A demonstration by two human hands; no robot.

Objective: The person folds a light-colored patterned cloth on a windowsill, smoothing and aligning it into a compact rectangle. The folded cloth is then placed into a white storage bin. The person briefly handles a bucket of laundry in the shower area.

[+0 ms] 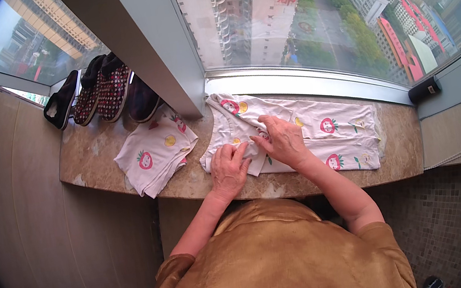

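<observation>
Fingers of the left hand (231,170) rest, bent, on the near edge of a pale printed garment (322,143), just left of the frame's centre; the right hand (284,142) bears on the cloth beside it, thumb and forefinger spread, and whether either hand truly pinches fabric I cannot tell. Around the fingertips the cloth is rumpled and layered, so a neat fold probably depends on anchoring the lower layer with one hand while the other draws the loose layer flat. Toward centre right the garment lies smoother, in two long strips side by side; keeping their edges parallel should help the fold stay square. It lies on a brown marble ledge (90,152), close to the window sill (304,83). Left of centre, well clear of the hands, sits a folded cloth (152,155) of matching print, with shoes (112,96) at upper left.
</observation>
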